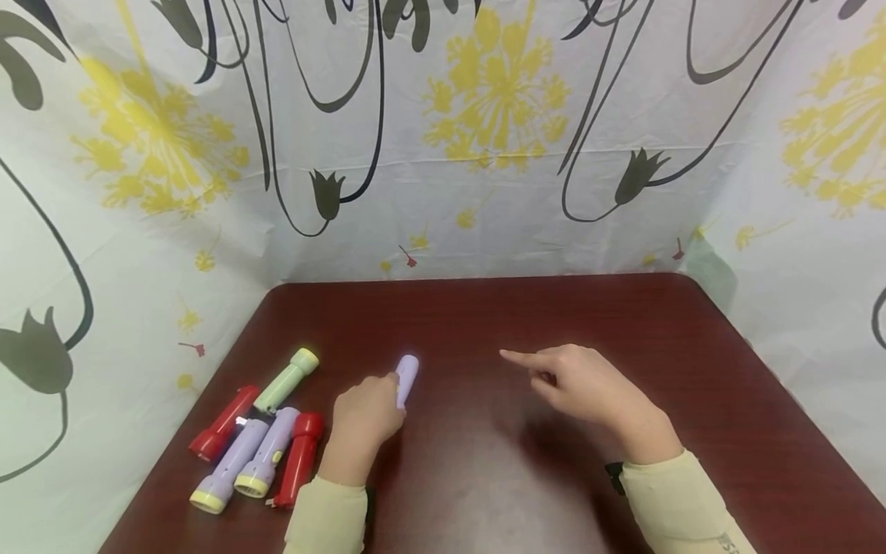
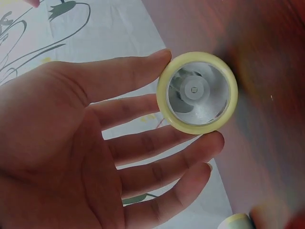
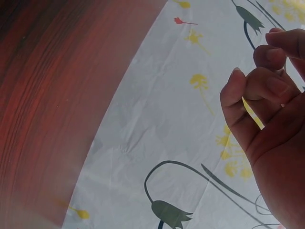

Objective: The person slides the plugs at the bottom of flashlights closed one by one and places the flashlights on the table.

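My left hand (image 1: 367, 412) holds a purple flashlight (image 1: 407, 377) over the left-middle of the table, its plain end pointing away from me. In the left wrist view, thumb and fingers grip the yellow-rimmed head (image 2: 164, 102), with the clear lens and small bulb facing the camera. Off to the right, my right hand (image 1: 577, 385) hovers above the table and holds nothing. Its index finger extends leftward while the other fingers curl loosely; the right wrist view shows these bent fingers (image 3: 267, 90) with nothing between them.
Left of my left hand lie several flashlights: a green one (image 1: 285, 382), a red one (image 1: 224, 425), two purple ones with yellow rims (image 1: 231, 465) (image 1: 268, 452) and another red one (image 1: 299, 460). A patterned white sheet (image 1: 443, 223) surrounds the dark red wooden table (image 1: 477, 492).
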